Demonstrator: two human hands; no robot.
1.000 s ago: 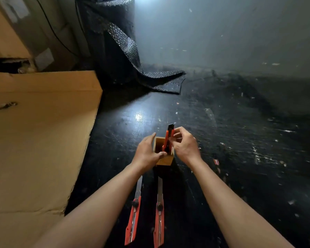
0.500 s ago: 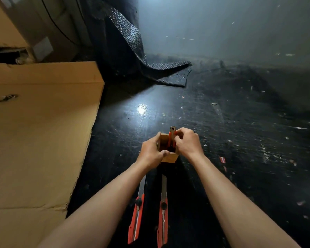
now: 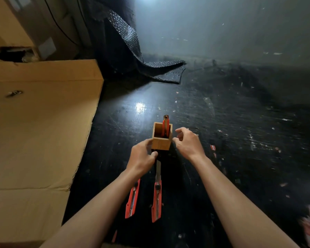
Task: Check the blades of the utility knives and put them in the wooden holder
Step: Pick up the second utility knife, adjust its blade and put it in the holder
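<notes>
A square wooden holder stands on the black floor. One red utility knife stands upright inside it, against its right wall, its top sticking out. My left hand sits just left of and below the holder, fingers loosely curled beside its lower corner, holding nothing I can see. My right hand hovers just right of the holder with fingers apart and empty. Two more red knives lie on the floor between my forearms with blades extended: one partly under my left arm, one pointing at the holder.
A large flat cardboard sheet covers the floor on the left. A roll of dark bubble wrap spills onto the floor at the back. A grey wall runs behind. The scratched black floor carries small scraps of debris.
My right hand has let go of the knife, which now stands in the holder, and drawn back to the right. My left hand has slipped down from the holder's side.
</notes>
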